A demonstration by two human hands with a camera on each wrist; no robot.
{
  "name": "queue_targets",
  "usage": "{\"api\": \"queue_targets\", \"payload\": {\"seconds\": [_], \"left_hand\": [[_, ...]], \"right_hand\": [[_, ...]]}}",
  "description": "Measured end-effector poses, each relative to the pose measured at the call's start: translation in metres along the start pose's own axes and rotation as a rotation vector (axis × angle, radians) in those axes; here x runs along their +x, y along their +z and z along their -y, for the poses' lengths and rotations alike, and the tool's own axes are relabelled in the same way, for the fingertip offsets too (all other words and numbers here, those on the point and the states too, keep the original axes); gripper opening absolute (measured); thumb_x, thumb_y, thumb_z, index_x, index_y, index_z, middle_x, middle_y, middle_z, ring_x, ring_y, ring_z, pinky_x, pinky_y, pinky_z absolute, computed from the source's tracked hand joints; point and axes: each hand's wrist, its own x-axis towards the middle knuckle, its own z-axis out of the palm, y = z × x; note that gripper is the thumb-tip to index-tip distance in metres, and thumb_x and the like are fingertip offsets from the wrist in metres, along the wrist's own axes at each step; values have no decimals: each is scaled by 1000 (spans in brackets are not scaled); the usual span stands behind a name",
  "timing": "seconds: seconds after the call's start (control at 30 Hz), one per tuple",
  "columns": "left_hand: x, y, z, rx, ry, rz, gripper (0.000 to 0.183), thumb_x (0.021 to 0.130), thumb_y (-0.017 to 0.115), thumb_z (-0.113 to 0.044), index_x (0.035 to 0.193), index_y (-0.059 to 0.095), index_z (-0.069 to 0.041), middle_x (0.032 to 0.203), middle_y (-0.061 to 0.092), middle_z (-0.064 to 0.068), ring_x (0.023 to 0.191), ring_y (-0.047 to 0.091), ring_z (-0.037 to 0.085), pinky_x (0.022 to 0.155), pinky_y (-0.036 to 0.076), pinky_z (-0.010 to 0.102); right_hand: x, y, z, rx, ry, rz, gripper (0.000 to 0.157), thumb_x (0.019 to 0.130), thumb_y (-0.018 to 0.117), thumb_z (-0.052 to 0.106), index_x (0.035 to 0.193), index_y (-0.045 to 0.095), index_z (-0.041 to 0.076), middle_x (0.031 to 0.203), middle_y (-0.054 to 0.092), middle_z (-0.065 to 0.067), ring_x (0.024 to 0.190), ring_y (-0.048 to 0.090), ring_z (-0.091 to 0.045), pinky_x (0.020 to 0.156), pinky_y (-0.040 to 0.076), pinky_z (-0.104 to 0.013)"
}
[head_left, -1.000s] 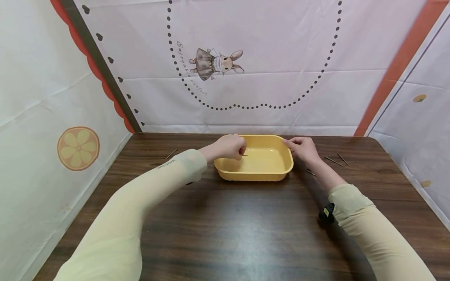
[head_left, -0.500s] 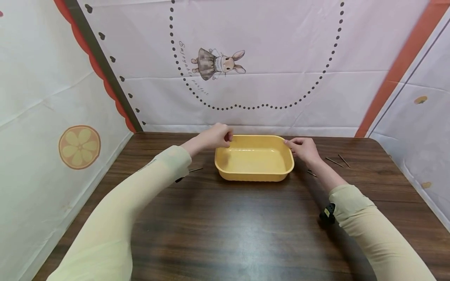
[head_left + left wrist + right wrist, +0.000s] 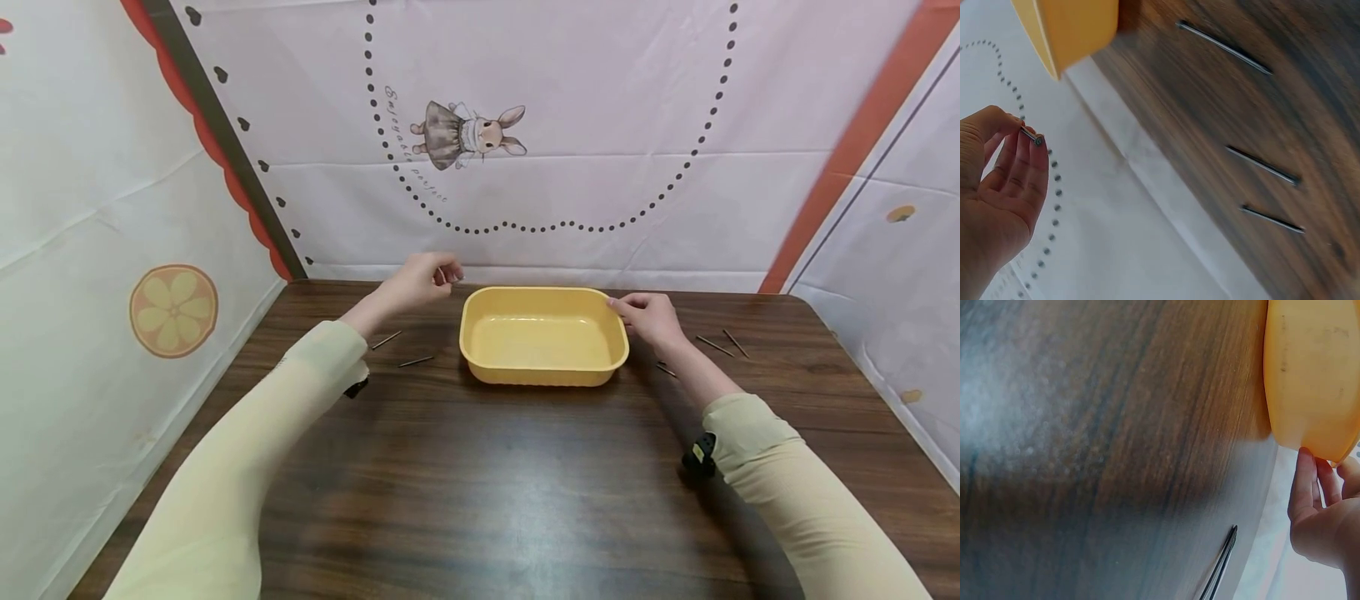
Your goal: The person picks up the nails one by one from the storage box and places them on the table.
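My left hand (image 3: 416, 283) is raised behind and left of the yellow plastic basin (image 3: 543, 377), apart from it. In the left wrist view its thumb and fingertips pinch a nail (image 3: 1030, 135), whose head sticks out. The right hand (image 3: 651, 321) holds the basin's right rim between thumb and fingers; in the right wrist view the fingers (image 3: 1302, 478) rest against the outer wall (image 3: 1310, 381). No nail shows on the basin's visible floor. Left of the basin lie loose nails (image 3: 416, 361), three of them in the left wrist view.
Several more nails (image 3: 715, 346) lie on the dark wooden table (image 3: 480, 483) right of the basin, one partly behind the right wrist. A printed cloth (image 3: 600, 100) hangs behind the table and along both sides.
From over the basin, my left hand has moved left past its rim, the nail in its fingers. Nails formerly behind the left arm now show. The right hand stays on the rim.
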Motion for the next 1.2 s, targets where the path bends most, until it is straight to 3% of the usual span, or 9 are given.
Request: {"api": "queue_targets", "payload": {"seconds": [0.27,0.5,0.77,1.0,1.2], "left_hand": [[-21,-9,27,-54,-91,-87,25,85,58,5,107,66,-2,99,67,16,87,62,24,74,55,31],[-50,-18,50,-50,-193,-108,22,93,58,-1,114,65,-4,110,67,16,98,64,27,87,56,42],[-83,-23,81,2,-277,-184,22,93,58,0,114,65,-1,109,67,21,99,64,30,87,54,45],[-104,-25,102,28,-313,-244,21,93,59,-2,113,65,-2,105,68,20,94,64,30,78,51,36],[-120,-22,113,66,-386,-272,21,90,58,-2,110,66,0,101,68,17,91,62,27,74,47,30]], "right_hand": [[-1,-1,0,0,8,5,45,96,64,35,112,68,-7,85,66,4,64,63,5,62,59,-17],[0,-2,0,-16,27,13,48,95,63,39,114,68,-6,94,68,-3,65,63,5,63,59,-16],[-1,-2,1,-21,10,23,47,96,63,37,114,68,-6,97,68,-5,65,63,6,63,59,-16],[-1,-2,1,-29,4,16,46,96,62,37,113,68,-6,97,68,-7,65,63,4,64,60,-18],[-1,-2,0,-28,5,17,47,97,62,37,114,68,-6,100,68,-9,65,63,6,63,59,-16]]}}
